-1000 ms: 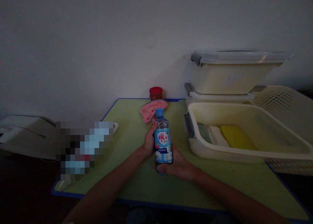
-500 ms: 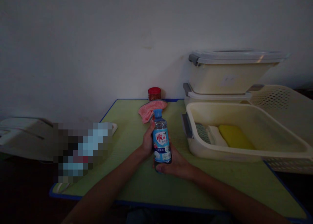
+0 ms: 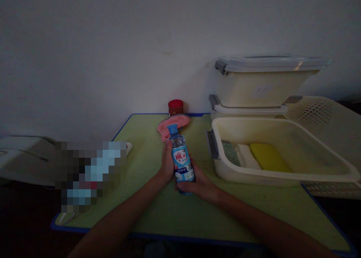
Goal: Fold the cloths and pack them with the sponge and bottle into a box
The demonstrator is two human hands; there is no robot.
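A small clear bottle (image 3: pixel 180 156) with a blue cap and a blue-and-white label is held over the green table (image 3: pixel 158 213), tilted a little to the left. My left hand (image 3: pixel 167 163) wraps its left side. From below and the right, my right hand (image 3: pixel 199 183) cups its base. Both hands are closed on the bottle.
A pink cloth (image 3: pixel 173 122) and a red-lidded jar (image 3: pixel 175 107) lie at the table's back. To the right stands an open cream tub (image 3: pixel 282 175) holding a yellow sponge (image 3: pixel 267 157), with lidded tubs (image 3: pixel 262 83) stacked behind and a perforated basket (image 3: pixel 324 115) alongside. A blurred patch sits at left.
The bottle has tipped slightly to the left and shifted a little left and away, still gripped by both hands. The view has drifted slightly.
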